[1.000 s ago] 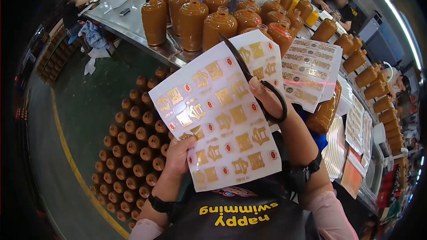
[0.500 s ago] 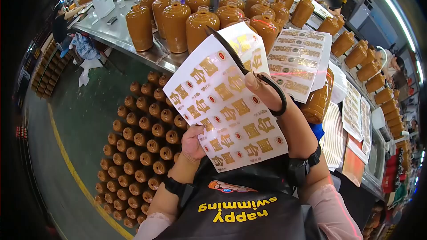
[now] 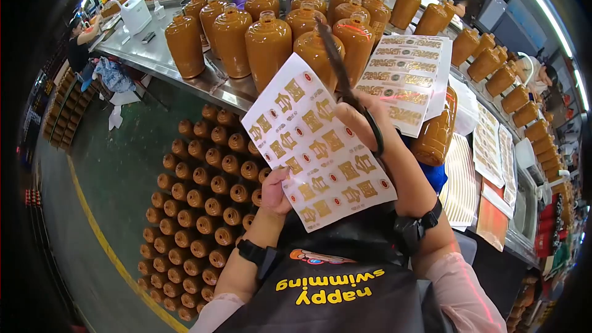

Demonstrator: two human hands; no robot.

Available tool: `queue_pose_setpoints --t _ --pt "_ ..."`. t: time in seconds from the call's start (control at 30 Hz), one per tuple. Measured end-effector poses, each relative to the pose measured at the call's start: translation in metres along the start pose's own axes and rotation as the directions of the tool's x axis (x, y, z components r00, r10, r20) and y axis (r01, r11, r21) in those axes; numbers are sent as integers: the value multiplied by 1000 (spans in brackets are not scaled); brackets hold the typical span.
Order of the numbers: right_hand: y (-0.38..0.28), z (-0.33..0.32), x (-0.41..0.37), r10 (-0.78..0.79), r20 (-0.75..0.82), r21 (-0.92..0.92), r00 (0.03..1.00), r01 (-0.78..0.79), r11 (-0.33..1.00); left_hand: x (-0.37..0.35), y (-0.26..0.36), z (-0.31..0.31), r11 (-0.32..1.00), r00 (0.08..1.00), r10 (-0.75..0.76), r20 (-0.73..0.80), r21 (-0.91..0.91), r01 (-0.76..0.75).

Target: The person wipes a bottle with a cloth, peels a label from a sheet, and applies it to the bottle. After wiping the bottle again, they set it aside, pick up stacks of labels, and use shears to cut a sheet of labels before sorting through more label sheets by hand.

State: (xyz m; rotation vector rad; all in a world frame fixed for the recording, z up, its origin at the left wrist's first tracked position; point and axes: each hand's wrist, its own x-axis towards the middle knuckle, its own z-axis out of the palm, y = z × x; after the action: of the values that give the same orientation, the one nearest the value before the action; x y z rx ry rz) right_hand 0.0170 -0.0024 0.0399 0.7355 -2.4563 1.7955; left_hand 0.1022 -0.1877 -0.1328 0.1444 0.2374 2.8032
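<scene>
A white sheet [image 3: 324, 154] printed with gold characters and small red ovals is pinched at its lower left edge by my left hand [image 3: 276, 191]. My right hand [image 3: 364, 120] is closed round the handles of black scissors [image 3: 338, 61] at the sheet's upper right edge. The blades point up and away, in front of the brown bottles [image 3: 269, 43] on the metal table. Whether the blades are apart is unclear. Just right of my right hand lies a stack of gold-printed sheets [image 3: 404, 77], by a brown bottle lying on its side [image 3: 436, 129].
Many brown bottles [image 3: 213, 203] stand on the floor at the left, below the metal table [image 3: 145, 55]. More label sheets [image 3: 487, 148] and a striped sheet [image 3: 459, 179] lie at the right. Other people [image 3: 80, 49] are at the far left and across the table.
The scissors have swung more upright, and my right hand has moved slightly. The gold-printed part behind the held sheet no longer shows. My left hand and the sheet have shifted slightly right.
</scene>
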Motion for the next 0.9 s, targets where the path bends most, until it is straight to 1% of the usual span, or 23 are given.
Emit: queue_pose_setpoints --t 0.03,0.07,0.1,0.13,0.17,0.27,0.3,0.37,0.4,0.43,0.47,0.5,0.53,0.6,0.63,0.67,0.7,0.73,0.77,0.8,0.83,0.87,0.9 --pt "-4 -3 -2 86 -43 -10 995 -87 996 2 -1 1 1000 1000 4 -1 -2 -4" --pt "1 -6 0 -45 -153 -108 987 28 994 5 -1 -1 1000 1000 9 -8 -6 -9" --pt "5 -7 3 -182 -245 -216 952 129 968 9 -1 -4 1000 1000 15 -16 -11 -15" --pt "6 -7 4 -323 -319 -330 891 215 919 12 -1 -5 1000 1000 20 -23 -14 -21" --pt "3 -13 3 -308 -304 -447 901 150 882 16 -2 -5 999 998 51 -20 5 -51" --pt "23 -18 3 -202 -245 -444 948 75 893 27 0 0 999 998 51 28 17 -51" --pt "24 -16 1 -172 -250 -417 953 54 908 30 1 -9 999 998 33 51 26 -34" --pt "21 -9 -5 -103 -241 -357 965 10 934 39 2 -26 999 998 12 65 42 -15" --pt "9 -8 -8 -43 -207 -329 977 -28 944 40 3 -32 999 998 2 66 49 -5" --pt "7 -6 -9 75 -184 -158 980 -105 982 40 2 -28 998 999 13 53 58 -16" --pt "6 -7 -10 189 -146 12 971 -189 982 40 2 -24 999 997 11 73 48 -15" --pt "1 -10 -11 224 -78 59 971 -220 974 40 1 -18 999 995 8 96 35 -12" --pt "-11 -11 -13 245 -56 1 968 -246 969 41 0 -17 1000 993 8 118 21 -11" --pt "-9 -15 -14 137 -2 -203 991 -135 970 40 -1 -22 999 996 20 91 31 -22" --pt "-9 -11 -15 84 6 -184 996 -82 980 40 -1 -23 999 997 23 71 42 -26" --pt "-7 -9 -16 103 21 -168 994 -98 981 40 -1 -22 998 998 23 56 54 -26" --pt "-7 -8 -16 119 30 -154 992 -113 982 40 0 -19 999 996 21 86 31 -24" --pt "-9 -8 -16 133 36 -142 990 -127 982 40 -1 -19 999 996 20 85 28 -22" --pt "-13 -7 -19 175 8 -111 985 -173 979 41 -1 -19 1000 996 16 87 26 -19" --pt "-9 -10 -17 78 -18 -229 997 -80 970 43 -1 -20 1000 996 12 93 25 -14" --pt "-12 -11 -18 87 -78 -236 993 -103 966 44 -2 -23 1000 998 -7 66 -8 8" --pt "-17 -11 -19 86 -136 -241 987 -118 963 44 -4 -28 1000 999 2 47 -13 -1" --pt "-23 -19 -16 113 -127 -324 985 -149 934 47 -4 -33 1000 999 15 35 -13 -14"
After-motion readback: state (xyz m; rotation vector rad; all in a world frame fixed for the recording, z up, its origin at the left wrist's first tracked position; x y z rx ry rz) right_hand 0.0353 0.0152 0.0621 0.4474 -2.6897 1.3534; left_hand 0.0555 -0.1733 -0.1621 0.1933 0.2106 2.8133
